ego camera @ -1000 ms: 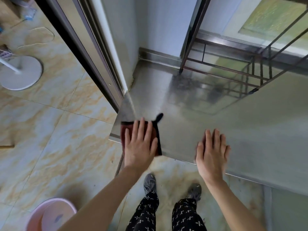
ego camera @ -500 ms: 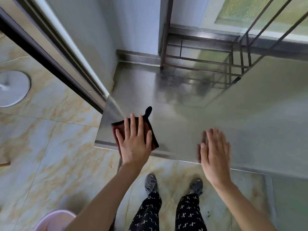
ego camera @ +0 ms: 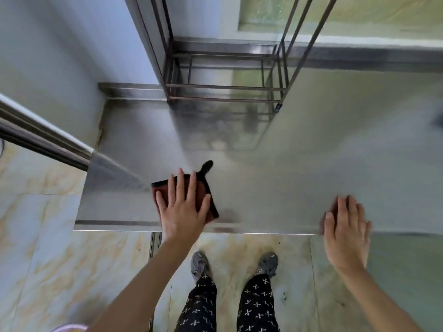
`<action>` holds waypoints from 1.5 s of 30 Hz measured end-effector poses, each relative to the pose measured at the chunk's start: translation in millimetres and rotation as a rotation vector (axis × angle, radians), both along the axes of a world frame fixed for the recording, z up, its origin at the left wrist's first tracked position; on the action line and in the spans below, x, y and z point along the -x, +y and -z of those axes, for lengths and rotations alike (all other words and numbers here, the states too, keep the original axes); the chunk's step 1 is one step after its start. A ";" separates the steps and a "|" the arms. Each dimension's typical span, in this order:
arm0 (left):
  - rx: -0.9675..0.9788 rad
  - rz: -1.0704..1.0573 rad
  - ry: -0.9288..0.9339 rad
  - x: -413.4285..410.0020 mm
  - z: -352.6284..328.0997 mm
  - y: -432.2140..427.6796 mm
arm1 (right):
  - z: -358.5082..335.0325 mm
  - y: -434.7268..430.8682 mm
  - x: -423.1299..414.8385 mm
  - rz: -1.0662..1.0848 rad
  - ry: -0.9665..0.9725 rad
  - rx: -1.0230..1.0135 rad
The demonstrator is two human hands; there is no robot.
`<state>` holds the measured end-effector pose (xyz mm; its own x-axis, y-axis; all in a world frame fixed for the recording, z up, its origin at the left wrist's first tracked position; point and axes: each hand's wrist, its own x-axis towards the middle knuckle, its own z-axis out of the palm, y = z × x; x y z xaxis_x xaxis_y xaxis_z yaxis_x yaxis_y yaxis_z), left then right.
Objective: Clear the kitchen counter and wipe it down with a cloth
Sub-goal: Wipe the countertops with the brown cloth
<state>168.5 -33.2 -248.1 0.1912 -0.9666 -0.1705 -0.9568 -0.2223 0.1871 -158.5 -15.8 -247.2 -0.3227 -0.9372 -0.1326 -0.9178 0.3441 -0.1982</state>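
Pressing a dark red cloth (ego camera: 201,191) flat onto the steel surface (ego camera: 287,164) with the left hand (ego camera: 183,212), with fingers (ego camera: 180,185) spread out straight, not curled round it. Sits close to the near edge, over on the left part, with a black loop poking out the far side. Resting the right hand (ego camera: 345,233) flat on the near edge further right, well apart from the cloth, holding nothing. Also seeing a wire rack (ego camera: 225,87) at the far side by the wall.

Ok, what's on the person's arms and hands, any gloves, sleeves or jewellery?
Nothing that shows. The left hand and right hand are bare, with no gloves, rings or wristbands visible. The left forearm and right forearm are uncovered to the frame's edge; no sleeve is in view.
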 end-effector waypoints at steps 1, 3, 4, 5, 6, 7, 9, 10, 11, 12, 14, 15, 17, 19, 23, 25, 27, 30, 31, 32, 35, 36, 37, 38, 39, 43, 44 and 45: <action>-0.004 -0.096 0.018 9.4 -1.0 -4.5 | -1.4 -1.6 11.4 -0.021 0.010 -0.013; -0.005 -0.197 0.043 39.5 -4.1 -12.1 | -0.6 -2.0 23.4 -0.080 0.012 -0.032; -0.005 -0.177 0.042 58.9 -5.8 -15.2 | 0.5 -1.8 25.4 -0.096 0.008 -0.043; -0.011 -0.116 0.033 80.9 -6.1 -16.3 | 2.3 -1.4 26.1 -0.106 0.006 -0.051; -0.023 -0.036 0.027 105.0 -5.5 -15.7 | 3.3 -1.3 25.9 -0.109 0.003 -0.052; -0.036 0.039 0.031 129.5 -5.0 -13.4 | 3.9 -1.1 26.4 -0.113 -0.001 -0.048; -0.041 0.149 0.040 172.4 -7.1 -9.3 | 4.2 -0.3 31.5 -0.136 -0.034 -0.030; -0.044 0.192 0.047 185.4 -9.3 -8.4 | 3.5 -0.5 35.5 -0.153 -0.080 -0.012; -0.043 0.229 0.038 190.4 -11.1 -7.3 | 1.6 -0.5 40.5 -0.178 -0.135 0.011; -0.033 0.266 0.015 188.3 -10.6 -4.3 | 0.8 -0.1 47.4 -0.199 -0.182 0.035; -0.001 0.310 -0.040 171.3 -6.1 5.9 | -0.6 -1.3 67.9 -0.169 -0.188 0.086; 0.006 0.301 -0.053 162.2 -4.2 11.2 | 0.0 -3.2 81.5 -0.112 -0.158 0.098; -0.021 0.254 -0.052 155.3 -3.0 16.0 | 1.4 -7.4 110.7 0.042 -0.110 0.084; -0.061 0.211 -0.025 168.5 -3.9 13.1 | 2.9 -8.6 135.1 0.136 -0.088 0.048; -0.058 0.247 0.033 225.3 -8.2 -4.4 | 2.6 -5.2 153.0 0.090 -0.139 0.058; -0.063 0.309 0.033 254.0 -12.2 -7.2 | -0.9 -1.9 155.9 0.081 -0.249 0.119; -0.090 0.463 -0.009 276.2 -14.3 -3.1 | -7.5 6.5 159.4 0.089 -0.351 0.180; -0.140 0.582 -0.079 289.0 -11.1 1.2 | -14.5 26.8 162.2 0.151 -0.464 0.233; -0.140 0.584 -0.064 289.9 -10.5 0.7 | -14.9 34.4 162.1 0.182 -0.517 0.229; -0.137 0.598 -0.053 290.5 -9.7 1.5 | -15.3 42.1 161.4 0.203 -0.562 0.216; -0.192 0.725 0.024 298.4 -24.1 0.3 | -19.9 60.1 151.9 0.225 -0.687 0.126; -0.219 0.734 0.089 302.3 -26.6 -2.1 | -24.4 62.8 148.1 0.249 -0.740 0.087; -0.256 0.689 0.222 306.6 -31.7 -4.3 | -29.2 63.0 145.1 0.278 -0.780 0.063; -0.302 0.598 0.396 311.0 -41.2 -8.5 | -35.2 61.2 143.2 0.307 -0.811 0.053; -0.348 0.462 0.604 318.0 -53.8 -15.4 | -41.7 57.6 142.0 0.340 -0.847 0.052; -0.597 0.152 1.125 355.7 -108.0 -47.1 | -72.1 31.1 144.0 0.503 -1.102 0.077; -0.642 0.198 1.169 365.4 -117.1 -52.2 | -79.2 24.9 146.7 0.561 -1.129 0.113; -0.702 0.219 1.219 375.3 -126.9 -56.7 | -86.4 20.7 150.4 0.624 -1.131 0.157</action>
<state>-206.8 -89.9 -121.1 -0.5612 -0.6042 -0.5656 -0.3065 -0.4831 0.8202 -308.9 4.9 -160.8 -0.4891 -0.7010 -0.5191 0.0886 0.5521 -0.8291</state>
